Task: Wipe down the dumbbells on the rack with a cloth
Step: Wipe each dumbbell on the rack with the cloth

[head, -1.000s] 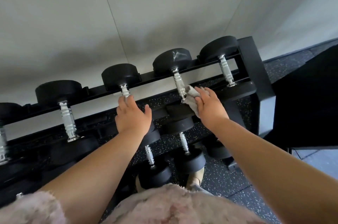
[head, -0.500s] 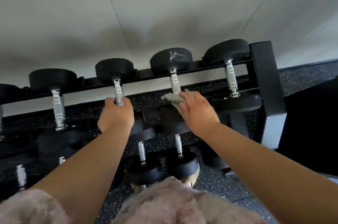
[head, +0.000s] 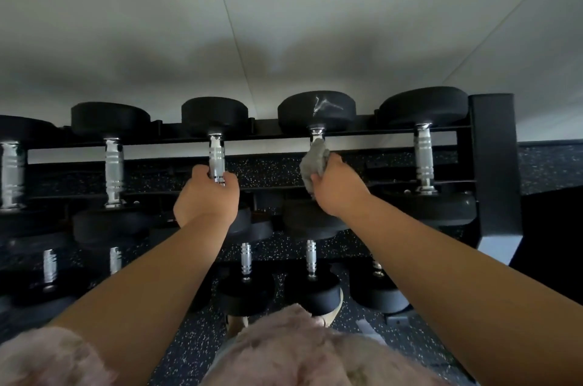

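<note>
My left hand [head: 206, 196]: fingers curled tight round the chrome handle of the middle dumbbell [head: 216, 158], top row. My right hand [head: 339, 188]: fingers bunched, pinching the grey cloth [head: 314, 161] against the handle of the scuffed dumbbell [head: 317, 109] just to its right, which has white marks on its far head. Both dumbbells sit on the black rack [head: 490, 165], with more on the lower row. Speckled rubber floor [head: 195, 344], pale wall [head: 284, 23].
</note>
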`<state>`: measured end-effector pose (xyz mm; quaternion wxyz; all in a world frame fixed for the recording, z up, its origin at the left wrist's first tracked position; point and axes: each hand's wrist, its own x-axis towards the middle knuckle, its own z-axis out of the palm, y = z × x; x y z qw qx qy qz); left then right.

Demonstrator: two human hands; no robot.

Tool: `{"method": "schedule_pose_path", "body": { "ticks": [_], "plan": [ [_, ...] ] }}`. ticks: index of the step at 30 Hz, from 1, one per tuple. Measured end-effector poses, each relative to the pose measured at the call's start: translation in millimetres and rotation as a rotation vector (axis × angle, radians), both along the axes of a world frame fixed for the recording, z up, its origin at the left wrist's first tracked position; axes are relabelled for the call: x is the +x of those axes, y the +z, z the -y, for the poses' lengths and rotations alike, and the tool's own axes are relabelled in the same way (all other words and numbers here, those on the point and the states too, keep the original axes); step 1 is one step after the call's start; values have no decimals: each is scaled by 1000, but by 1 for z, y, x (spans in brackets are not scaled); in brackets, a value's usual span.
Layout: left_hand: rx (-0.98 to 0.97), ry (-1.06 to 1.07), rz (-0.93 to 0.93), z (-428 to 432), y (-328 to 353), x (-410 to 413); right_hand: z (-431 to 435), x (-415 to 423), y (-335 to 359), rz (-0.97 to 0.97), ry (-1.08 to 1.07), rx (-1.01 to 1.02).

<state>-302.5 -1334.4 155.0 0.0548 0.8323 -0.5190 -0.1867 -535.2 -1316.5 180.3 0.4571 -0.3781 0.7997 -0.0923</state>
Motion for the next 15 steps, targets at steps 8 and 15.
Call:
{"method": "schedule_pose_path", "body": {
  "ticks": [8, 15],
  "plan": [
    [-17, 4, 14, -1, 0, -2, 44, 4, 10, -28, -98, -216],
    [-11, -2, 13, 0, -3, 1, 24, -25, 21, -302, 524, -30]
  ]
}}
